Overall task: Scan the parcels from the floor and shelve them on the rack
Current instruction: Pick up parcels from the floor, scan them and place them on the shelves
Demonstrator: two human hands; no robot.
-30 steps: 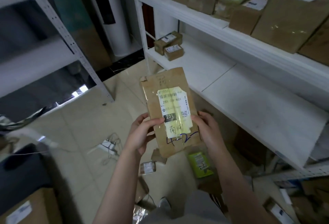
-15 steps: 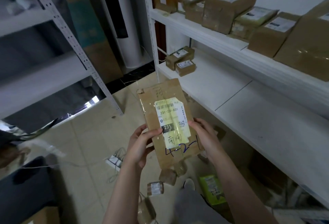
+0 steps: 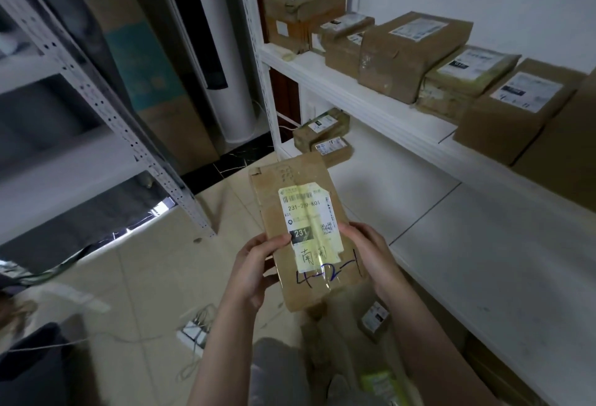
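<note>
Left hand is gripping the parcel at its lower left edge, thumb pressing on the label. Right hand is clasping the lower right edge, both holding it up over the floor beside the rack. Label is showing "231" and "K01" plus a barcode and QR code, with "4-2-1" handwritten in blue just below. Parcel is looking like flat, creased brown cardboard with glossy clear tape running over the yellowed label, and similar taped brown boxes are sitting on the rack's white shelves.
</note>
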